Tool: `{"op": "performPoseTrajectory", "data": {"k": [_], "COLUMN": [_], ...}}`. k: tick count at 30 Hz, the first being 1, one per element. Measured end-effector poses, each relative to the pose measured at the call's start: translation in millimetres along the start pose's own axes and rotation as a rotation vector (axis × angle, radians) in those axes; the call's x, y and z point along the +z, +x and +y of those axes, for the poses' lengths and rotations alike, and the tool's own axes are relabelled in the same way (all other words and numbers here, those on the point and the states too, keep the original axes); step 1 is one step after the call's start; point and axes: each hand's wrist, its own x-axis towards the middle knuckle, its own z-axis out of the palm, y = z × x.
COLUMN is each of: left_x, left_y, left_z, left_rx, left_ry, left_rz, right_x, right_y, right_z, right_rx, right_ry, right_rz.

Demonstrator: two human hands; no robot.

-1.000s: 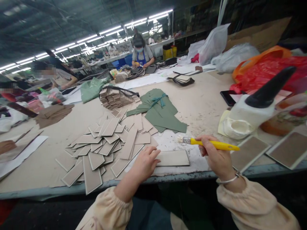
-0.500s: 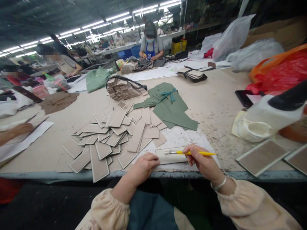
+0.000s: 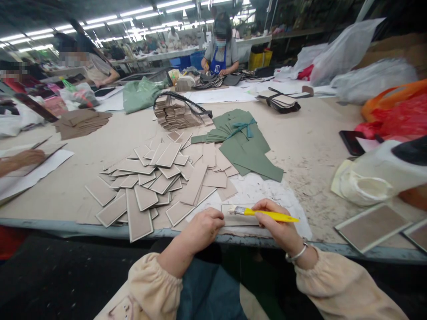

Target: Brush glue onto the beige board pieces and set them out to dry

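Note:
A yellow brush [image 3: 273, 215] is pinched in my right hand [image 3: 278, 224], its bristles pointing left over a pale rectangular piece [image 3: 242, 220] at the table's front edge. My left hand [image 3: 207, 226] rests with curled fingers on the left end of that piece. Under the piece lies a stained white sheet [image 3: 290, 200]. Left of my hands is a loose heap of beige rectangular pieces [image 3: 143, 198] with pale edges. Behind the sheet are fanned green pieces [image 3: 247, 146] with a teal tie.
A tied beige bundle [image 3: 176, 111] stands behind the heap. At right are a white container [image 3: 376, 178], a phone [image 3: 352, 142], red bags [image 3: 400, 115] and large bordered pieces [image 3: 372, 226]. Another person's hand [image 3: 30, 158] works at far left; a person [image 3: 220, 49] sits opposite.
The view has shifted, so the table's far items sit higher and further right. The brush has turned in my right hand and its broader side shows. My left hand stays on the piece.

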Motion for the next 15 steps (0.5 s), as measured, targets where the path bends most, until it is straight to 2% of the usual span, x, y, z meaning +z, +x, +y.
{"op": "performPoseTrajectory", "data": {"k": [15], "left_x": [0.1], "left_y": [0.6], "left_z": [0.3], "left_rx": [0.016], "left_ry": [0.036], "left_rz": [-0.003], "right_x": [16.2], "right_y": [9.7], "right_z": [3.1], "right_rx": [0.019], "right_ry": [-0.026], "right_rz": [-0.038]}}
